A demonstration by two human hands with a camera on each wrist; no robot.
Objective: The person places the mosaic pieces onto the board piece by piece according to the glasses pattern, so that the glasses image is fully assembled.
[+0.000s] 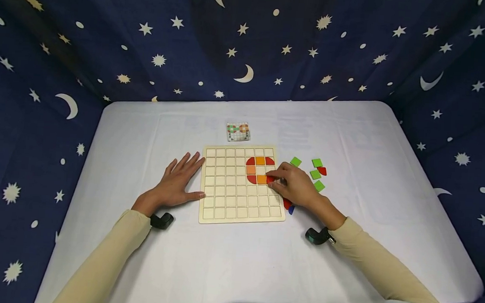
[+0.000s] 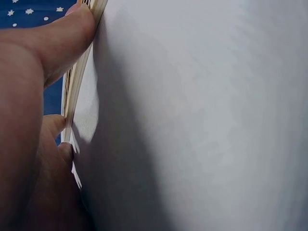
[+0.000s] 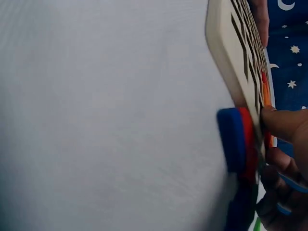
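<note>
Red piece (image 1: 270, 179) pinched by right hand (image 1: 296, 186), fitting into wooden grid board (image 1: 222, 201); left hand (image 1: 178, 181) flat, fingers spread, steadying board's left edge

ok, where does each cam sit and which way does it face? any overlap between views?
Head: above, looking forward and down at the white table and grid board; both forearms, left hand flat beside the board, right hand pinching a red piece.
Left wrist: low at table level, looking along the cloth to the board edge; thumb and palm show.
Right wrist: low, facing the board side and stacked blue and red pieces; fingers show.
Shared: all three see the board.
</note>
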